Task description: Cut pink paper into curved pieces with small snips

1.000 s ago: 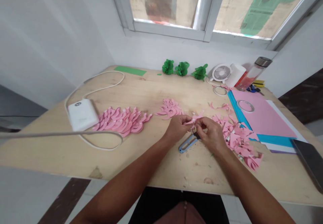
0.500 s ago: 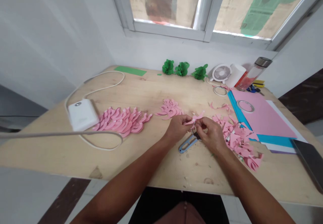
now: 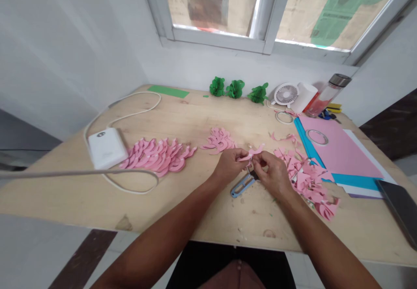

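Observation:
My left hand (image 3: pixel 230 166) and my right hand (image 3: pixel 272 175) meet above the middle of the wooden table (image 3: pixel 182 119), pinching a small curved pink paper piece (image 3: pixel 250 153) between their fingers. Blue-handled thread snips (image 3: pixel 242 186) sit just below, their dark blade end (image 3: pixel 253 175) at my right fingers. Whether my right hand grips them is hidden. A loose heap of pink paper scraps (image 3: pixel 304 178) lies right of my right hand. Curved pink pieces (image 3: pixel 218 139) lie ahead of my hands, and a longer overlapping row of them (image 3: pixel 158 156) lies farther left.
A white power bank (image 3: pixel 107 148) with a looped cable (image 3: pixel 122 184) is at the left. Green paper balls (image 3: pixel 235 89), a small white fan (image 3: pixel 286 94) and a glass bottle (image 3: pixel 327 95) stand along the back. Pink and blue paper sheets (image 3: pixel 335 145) and a dark phone (image 3: pixel 399 206) are at the right.

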`<state>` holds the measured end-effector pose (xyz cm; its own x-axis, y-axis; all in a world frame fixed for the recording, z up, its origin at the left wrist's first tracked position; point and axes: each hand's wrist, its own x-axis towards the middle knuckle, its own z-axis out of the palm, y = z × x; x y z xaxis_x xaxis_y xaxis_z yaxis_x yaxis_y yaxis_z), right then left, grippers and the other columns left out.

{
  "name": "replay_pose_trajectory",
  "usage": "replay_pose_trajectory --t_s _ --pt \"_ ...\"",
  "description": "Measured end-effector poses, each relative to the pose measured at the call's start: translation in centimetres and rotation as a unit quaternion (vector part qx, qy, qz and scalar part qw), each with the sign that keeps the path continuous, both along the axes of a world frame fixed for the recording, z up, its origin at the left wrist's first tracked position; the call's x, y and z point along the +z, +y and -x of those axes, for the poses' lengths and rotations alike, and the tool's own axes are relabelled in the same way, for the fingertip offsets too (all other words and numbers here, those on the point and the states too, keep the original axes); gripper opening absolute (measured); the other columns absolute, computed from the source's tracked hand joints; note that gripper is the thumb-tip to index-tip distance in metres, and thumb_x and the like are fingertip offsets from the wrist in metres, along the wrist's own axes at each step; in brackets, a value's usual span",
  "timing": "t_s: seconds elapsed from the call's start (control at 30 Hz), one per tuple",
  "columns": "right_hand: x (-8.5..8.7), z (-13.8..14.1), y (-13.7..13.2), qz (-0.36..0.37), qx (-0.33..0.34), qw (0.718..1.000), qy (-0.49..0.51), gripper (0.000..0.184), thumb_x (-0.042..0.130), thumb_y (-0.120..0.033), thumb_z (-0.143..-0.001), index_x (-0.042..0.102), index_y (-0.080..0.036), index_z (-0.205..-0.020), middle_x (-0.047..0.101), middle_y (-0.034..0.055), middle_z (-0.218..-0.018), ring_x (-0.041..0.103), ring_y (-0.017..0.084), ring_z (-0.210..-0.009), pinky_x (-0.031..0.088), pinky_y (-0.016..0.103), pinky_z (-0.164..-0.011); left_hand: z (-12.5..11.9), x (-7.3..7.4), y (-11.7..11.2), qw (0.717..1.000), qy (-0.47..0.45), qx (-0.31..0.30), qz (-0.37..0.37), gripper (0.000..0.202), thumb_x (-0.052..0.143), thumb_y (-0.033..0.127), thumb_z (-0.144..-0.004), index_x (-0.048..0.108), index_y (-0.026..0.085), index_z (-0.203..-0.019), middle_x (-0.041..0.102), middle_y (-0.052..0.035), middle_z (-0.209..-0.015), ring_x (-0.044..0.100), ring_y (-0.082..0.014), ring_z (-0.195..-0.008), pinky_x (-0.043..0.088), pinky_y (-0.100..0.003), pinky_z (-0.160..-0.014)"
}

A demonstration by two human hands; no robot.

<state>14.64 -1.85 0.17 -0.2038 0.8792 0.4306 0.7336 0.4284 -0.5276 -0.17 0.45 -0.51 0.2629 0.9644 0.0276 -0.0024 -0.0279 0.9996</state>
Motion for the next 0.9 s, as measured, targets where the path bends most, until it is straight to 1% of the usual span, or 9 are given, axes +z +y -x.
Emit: replay_pose_trajectory --t_s 0.4,0.6,0.9 --pt "-0.06 -0.02 0.06 0.009 -0.003 1.000 0.005 0.010 0.049 -0.019 -0.077 0.054 -0.018 -0.068 0.055 -0.0010 -0.060 0.050 0.012 -0.057 0.037 0.022 -0.055 -0.07 0.03 -0.09 1.000 -0.021 -0.008 0.014 0.017 0.060 0.030 -0.067 0.059 0.013 -0.063 0.055 0.0014 -0.055 0.048 -0.0089 -0.050 0.040 -0.021 -0.051" --pt "-0.22 -0.07 0.14 0.035 0.003 0.999 0.013 0.011 0.048 -0.020 -0.078 0.054 -0.018 -0.068 0.055 -0.0014 -0.059 0.050 0.012 -0.056 0.037 0.021 -0.055 -0.11 -0.05 -0.03 0.999 -0.025 -0.014 0.014 0.017 0.060 0.029 -0.067 0.059 0.013 -0.063 0.054 0.0018 -0.055 0.047 -0.0082 -0.049 0.039 -0.021 -0.049" --pt "-0.25 -0.13 0.16 0.034 0.003 0.999 0.013 0.012 0.048 -0.021 -0.079 0.054 -0.018 -0.069 0.056 -0.0005 -0.060 0.051 0.012 -0.056 0.037 0.022 -0.054 -0.07 -0.08 -0.03 0.999 -0.025 -0.019 0.018 0.019 0.060 0.031 -0.067 0.059 0.013 -0.064 0.054 0.0017 -0.055 0.047 -0.0085 -0.050 0.040 -0.021 -0.050"
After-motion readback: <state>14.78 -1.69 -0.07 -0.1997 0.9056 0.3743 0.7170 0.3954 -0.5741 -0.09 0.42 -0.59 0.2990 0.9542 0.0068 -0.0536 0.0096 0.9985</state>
